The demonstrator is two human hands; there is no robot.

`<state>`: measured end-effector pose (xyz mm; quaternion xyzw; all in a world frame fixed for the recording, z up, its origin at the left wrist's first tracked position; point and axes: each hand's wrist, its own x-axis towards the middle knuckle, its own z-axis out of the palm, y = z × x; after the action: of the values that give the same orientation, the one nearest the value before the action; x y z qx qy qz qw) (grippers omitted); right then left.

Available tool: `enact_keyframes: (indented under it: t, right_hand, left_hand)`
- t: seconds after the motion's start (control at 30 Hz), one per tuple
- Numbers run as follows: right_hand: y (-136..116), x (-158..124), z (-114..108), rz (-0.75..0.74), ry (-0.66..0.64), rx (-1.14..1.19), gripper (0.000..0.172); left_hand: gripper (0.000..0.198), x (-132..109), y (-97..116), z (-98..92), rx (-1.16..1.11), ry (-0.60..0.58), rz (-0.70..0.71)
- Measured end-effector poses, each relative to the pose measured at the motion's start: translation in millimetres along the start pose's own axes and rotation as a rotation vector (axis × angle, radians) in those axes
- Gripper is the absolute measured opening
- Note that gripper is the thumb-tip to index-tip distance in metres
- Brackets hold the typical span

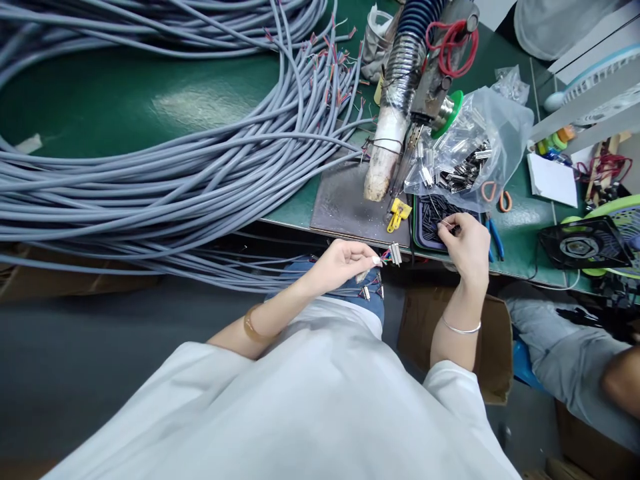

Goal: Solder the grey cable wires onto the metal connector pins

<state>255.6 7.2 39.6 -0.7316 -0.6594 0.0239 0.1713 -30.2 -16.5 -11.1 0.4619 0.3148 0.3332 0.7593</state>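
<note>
Pinched in the fingers of my left hand [347, 261] is the end of a grey cable, just in front of the table edge. Its coloured wires fan out to a metal connector [395, 254] beyond my fingertips. My right hand [466, 243] is closed over a purple-rimmed tray [419, 230] of small black tubes [434, 215]. Between its thumb and forefinger is a thin silvery strand [436, 208] that looks like solder wire. A spool with a green flange [454, 113] sits farther back. More cable ends with connectors [365, 293] hang over my lap.
Grey cables [200, 177] cover the table's left side. A duct hose [393, 127] points down at a dark mat [345, 200], with a yellow clip [399, 215] nearby. Behind the tray lies a bag of connectors [470, 153]. Blue-handled pliers [495, 239] and a small fan [583, 245] are right.
</note>
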Motion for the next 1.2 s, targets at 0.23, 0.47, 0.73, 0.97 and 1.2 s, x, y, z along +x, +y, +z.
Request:
enact_keyframes:
  t: [0.23, 0.47, 0.73, 0.97, 1.2]
  right_hand:
    - [-2.7, -17.5, 1.9, 0.182, 0.316, 0.222, 0.015]
    - [-39.2, -47.9, 6.0, 0.166, 0.449, 0.636, 0.016]
    - [-93.9, -87.9, 19.9, 0.094, 0.163, 0.826, 0.011]
    - [-95.3, -87.5, 17.8, 0.044, 0.155, 0.761, 0.009]
    - [-98.3, -87.3, 19.0, -0.008, 0.125, 0.716, 0.006]
  left_hand:
    - [0.033, 6.6, 8.6, 4.7, 0.055, 0.084, 0.025]
    - [0.034, 10.7, 8.7, 8.3, 0.087, 0.150, 0.077]
    - [0.034, 10.8, 6.3, 10.0, 0.082, 0.193, 0.090]
    - [0.042, 11.3, 6.6, 9.2, 0.073, 0.219, 0.066]
    - [0.038, 11.1, 6.0, 7.9, 0.089, 0.209, 0.084]
